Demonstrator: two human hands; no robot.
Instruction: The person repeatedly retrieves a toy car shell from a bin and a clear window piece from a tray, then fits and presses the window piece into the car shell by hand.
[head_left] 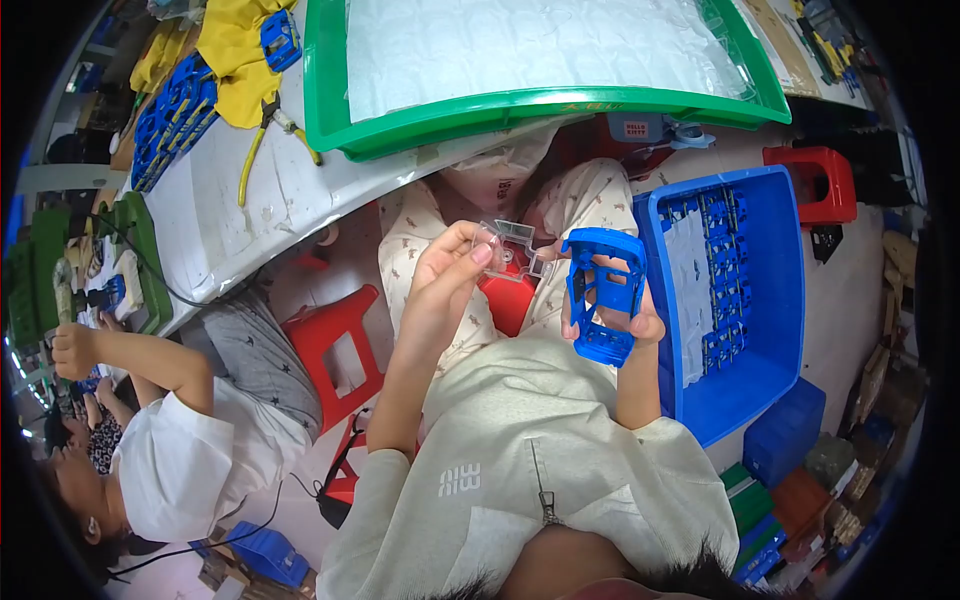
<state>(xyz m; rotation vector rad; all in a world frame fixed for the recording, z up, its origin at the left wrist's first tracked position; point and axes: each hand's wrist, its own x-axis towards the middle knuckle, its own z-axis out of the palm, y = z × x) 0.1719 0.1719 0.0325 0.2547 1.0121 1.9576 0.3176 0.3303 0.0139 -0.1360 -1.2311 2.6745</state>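
My left hand [445,275] pinches a small clear plastic piece [519,236] with cut-outs, between thumb and fingers. Beside it, my right hand [648,322] grips a blue plastic housing [604,345], a rounded frame with openings through its middle. The two parts are held up in front of my lap, close together but apart as far as I can see. Some fingers of the right hand are hidden behind the housing.
A green tray [560,103] with white padding sits on the table ahead. At right stands a blue crate [780,330] holding rows of blue parts. Pliers [248,165] and several blue housings [172,120] lie left. A co-worker [190,440] sits at left by a red stool [338,325].
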